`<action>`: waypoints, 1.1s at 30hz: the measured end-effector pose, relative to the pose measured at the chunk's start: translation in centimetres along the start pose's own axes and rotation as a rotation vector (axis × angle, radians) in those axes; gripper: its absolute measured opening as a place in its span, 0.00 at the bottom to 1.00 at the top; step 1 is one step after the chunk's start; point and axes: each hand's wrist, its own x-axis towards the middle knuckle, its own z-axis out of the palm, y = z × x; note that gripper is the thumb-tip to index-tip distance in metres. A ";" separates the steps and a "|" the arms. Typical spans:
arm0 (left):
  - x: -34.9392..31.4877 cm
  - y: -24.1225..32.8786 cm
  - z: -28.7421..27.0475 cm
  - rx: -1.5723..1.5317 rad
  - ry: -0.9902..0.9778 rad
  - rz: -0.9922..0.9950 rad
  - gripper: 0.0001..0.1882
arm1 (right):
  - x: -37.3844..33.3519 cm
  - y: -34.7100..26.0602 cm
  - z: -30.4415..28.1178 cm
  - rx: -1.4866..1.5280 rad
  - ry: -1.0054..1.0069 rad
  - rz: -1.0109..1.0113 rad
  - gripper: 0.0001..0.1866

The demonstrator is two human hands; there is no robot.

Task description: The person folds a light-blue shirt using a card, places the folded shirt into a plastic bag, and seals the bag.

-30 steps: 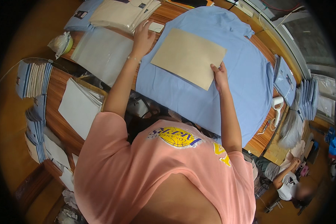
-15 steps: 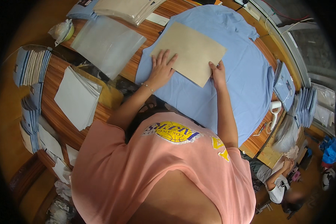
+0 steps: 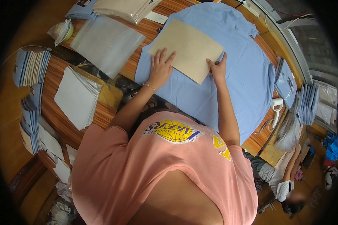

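A light-blue garment is spread over the wooden table in front of me. On its upper left part lies a flat beige board, set at a slant. My left hand rests on the board's near left edge with fingers spread. At the near right edge is my right hand: its thumb touches the board, and its index finger points away beyond the edge, apart from the thumb. Its other fingers are partly hidden.
Clear plastic bags and white sheets lie to the left. Folded blue garments are stacked at left and right. A white handheld tool lies at the table's right edge. Another person is at lower right.
The beige board has shifted slightly left and away from me, and my left hand moved with it. My right index finger has stretched out, away from the thumb.
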 end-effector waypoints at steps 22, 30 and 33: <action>-0.3 -0.1 0.6 -0.097 0.136 -0.003 0.26 | 1.2 -1.0 -1.2 -0.444 -0.162 0.022 0.29; 0.0 0.1 0.5 -0.171 0.214 -0.016 0.23 | 1.6 -0.8 -1.6 -0.595 -0.135 -0.052 0.29; -0.7 1.4 -2.4 -0.176 0.211 -0.023 0.19 | -0.3 -2.2 -3.4 -0.633 -0.030 -0.188 0.28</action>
